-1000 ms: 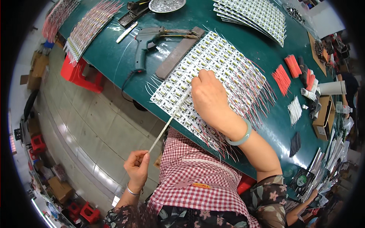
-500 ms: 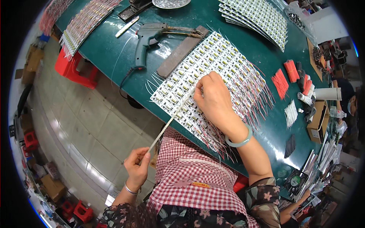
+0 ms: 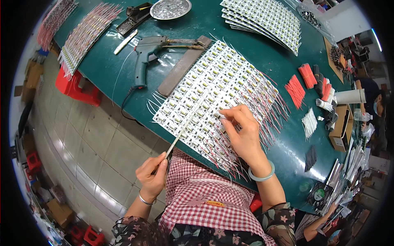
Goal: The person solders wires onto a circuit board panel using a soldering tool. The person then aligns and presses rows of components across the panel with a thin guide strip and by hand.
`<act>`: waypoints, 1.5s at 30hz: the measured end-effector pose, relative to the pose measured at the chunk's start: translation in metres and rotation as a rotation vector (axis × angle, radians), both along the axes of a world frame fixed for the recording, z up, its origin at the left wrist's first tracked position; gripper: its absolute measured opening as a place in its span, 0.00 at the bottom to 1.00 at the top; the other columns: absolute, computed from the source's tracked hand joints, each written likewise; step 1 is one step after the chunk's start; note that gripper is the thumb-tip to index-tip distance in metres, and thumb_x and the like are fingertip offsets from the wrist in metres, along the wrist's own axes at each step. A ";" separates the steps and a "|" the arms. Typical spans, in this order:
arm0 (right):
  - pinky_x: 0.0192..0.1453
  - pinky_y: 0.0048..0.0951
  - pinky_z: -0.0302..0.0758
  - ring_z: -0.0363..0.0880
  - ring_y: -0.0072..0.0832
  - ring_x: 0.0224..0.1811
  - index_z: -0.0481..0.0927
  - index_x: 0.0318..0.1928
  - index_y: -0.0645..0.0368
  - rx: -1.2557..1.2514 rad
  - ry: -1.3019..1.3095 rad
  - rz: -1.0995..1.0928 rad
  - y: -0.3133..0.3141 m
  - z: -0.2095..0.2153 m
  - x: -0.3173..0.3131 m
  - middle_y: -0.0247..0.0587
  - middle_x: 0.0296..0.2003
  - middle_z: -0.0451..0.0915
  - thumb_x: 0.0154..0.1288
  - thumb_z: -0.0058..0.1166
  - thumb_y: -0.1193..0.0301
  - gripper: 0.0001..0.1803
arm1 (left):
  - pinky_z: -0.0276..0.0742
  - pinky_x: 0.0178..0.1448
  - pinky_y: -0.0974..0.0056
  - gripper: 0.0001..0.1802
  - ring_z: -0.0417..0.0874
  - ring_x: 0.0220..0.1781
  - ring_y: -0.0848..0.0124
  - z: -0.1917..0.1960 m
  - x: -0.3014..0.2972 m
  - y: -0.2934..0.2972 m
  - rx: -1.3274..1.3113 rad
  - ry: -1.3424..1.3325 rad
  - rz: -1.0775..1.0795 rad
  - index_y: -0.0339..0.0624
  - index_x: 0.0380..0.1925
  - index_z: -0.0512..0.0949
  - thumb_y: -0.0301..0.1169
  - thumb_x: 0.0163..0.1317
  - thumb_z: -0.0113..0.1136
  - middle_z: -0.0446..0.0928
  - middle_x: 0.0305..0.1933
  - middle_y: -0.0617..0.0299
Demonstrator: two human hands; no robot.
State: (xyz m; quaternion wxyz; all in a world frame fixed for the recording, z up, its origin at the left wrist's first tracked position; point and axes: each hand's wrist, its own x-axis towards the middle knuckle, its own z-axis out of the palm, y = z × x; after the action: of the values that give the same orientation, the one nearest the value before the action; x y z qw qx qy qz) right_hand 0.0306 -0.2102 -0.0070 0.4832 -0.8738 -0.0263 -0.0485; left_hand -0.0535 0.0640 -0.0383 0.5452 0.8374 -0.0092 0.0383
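In front of me lies a white circuit board panel (image 3: 186, 96) with rows of small yellow-green parts; thin white and red wires (image 3: 266, 110) stick out along its edges. My left hand (image 3: 152, 174), beyond the table's near edge, pinches the lower end of a long, narrow pale strip (image 3: 175, 141). The strip runs up across the panel, its far part hard to tell from the board. My right hand (image 3: 245, 133) is over the panel's right half, thumb and forefinger drawn close together. What sits between those fingertips is too small to make out.
A soldering gun (image 3: 145, 57) rests its tip on a brown bar (image 3: 184, 65) by the panel. Behind are a metal dish (image 3: 170, 9) and stacked panels (image 3: 262, 20). Red wire bundles (image 3: 295, 91), white wires (image 3: 309, 123) and a cardboard box (image 3: 341, 129) lie at the right.
My right hand has left the strip and moved right and down across the panel. The left hand, still holding the strip, has shifted slightly; the whole view has moved a little.
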 end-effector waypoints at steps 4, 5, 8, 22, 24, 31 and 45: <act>0.38 0.27 0.77 0.80 0.29 0.35 0.85 0.45 0.64 0.028 0.045 0.004 -0.010 0.006 -0.009 0.42 0.37 0.78 0.63 0.60 0.82 0.10 | 0.63 0.26 0.72 0.12 0.71 0.22 0.79 -0.005 0.019 -0.016 0.031 -0.050 0.002 0.32 0.44 0.86 0.16 0.59 0.66 0.79 0.26 0.61; 0.38 0.27 0.77 0.80 0.29 0.35 0.85 0.45 0.64 0.029 0.044 0.000 -0.014 0.006 -0.012 0.42 0.37 0.78 0.63 0.60 0.82 0.10 | 0.63 0.26 0.72 0.12 0.70 0.23 0.79 -0.006 0.023 -0.019 0.040 -0.053 0.009 0.32 0.44 0.87 0.16 0.59 0.66 0.79 0.26 0.62; 0.38 0.28 0.78 0.81 0.30 0.35 0.85 0.46 0.64 0.055 0.084 0.029 -0.022 0.008 -0.018 0.43 0.38 0.80 0.64 0.60 0.81 0.10 | 0.62 0.27 0.72 0.12 0.70 0.23 0.79 -0.008 0.032 -0.028 0.044 -0.042 0.005 0.32 0.45 0.86 0.16 0.60 0.65 0.78 0.27 0.61; 0.38 0.41 0.77 0.80 0.42 0.37 0.81 0.37 0.64 -0.164 -0.203 0.069 -0.021 0.000 0.062 0.45 0.34 0.77 0.64 0.59 0.79 0.02 | 0.63 0.26 0.77 0.07 0.71 0.23 0.84 -0.005 0.003 -0.022 -0.087 0.142 0.202 0.32 0.40 0.85 0.19 0.60 0.68 0.82 0.30 0.64; 0.39 0.41 0.79 0.79 0.41 0.41 0.79 0.34 0.63 -0.369 -0.251 0.052 -0.008 -0.012 0.077 0.45 0.34 0.75 0.60 0.58 0.80 0.02 | 0.62 0.26 0.77 0.07 0.71 0.22 0.85 -0.003 0.002 -0.020 -0.069 0.126 0.208 0.32 0.39 0.85 0.20 0.60 0.69 0.82 0.30 0.64; 0.39 0.36 0.82 0.79 0.39 0.44 0.78 0.32 0.64 -0.710 -0.227 0.029 0.014 -0.020 0.087 0.47 0.35 0.76 0.50 0.58 0.82 0.06 | 0.57 0.25 0.75 0.07 0.68 0.23 0.84 -0.007 0.003 -0.018 -0.020 0.105 0.181 0.32 0.38 0.85 0.20 0.59 0.70 0.77 0.27 0.66; 0.37 0.44 0.79 0.81 0.46 0.33 0.78 0.30 0.64 -0.505 -0.264 -0.131 0.015 -0.033 0.089 0.51 0.31 0.78 0.55 0.61 0.79 0.04 | 0.59 0.26 0.75 0.08 0.69 0.23 0.83 -0.013 0.015 -0.025 -0.068 0.083 0.177 0.32 0.39 0.84 0.19 0.59 0.70 0.78 0.27 0.65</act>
State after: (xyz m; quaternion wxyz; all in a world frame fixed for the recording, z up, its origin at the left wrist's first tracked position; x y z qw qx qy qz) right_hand 0.1192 -0.1950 -0.0402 0.2389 -0.9523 -0.0436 -0.1846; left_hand -0.0381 0.0394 -0.0508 0.5677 0.8168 0.0887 0.0517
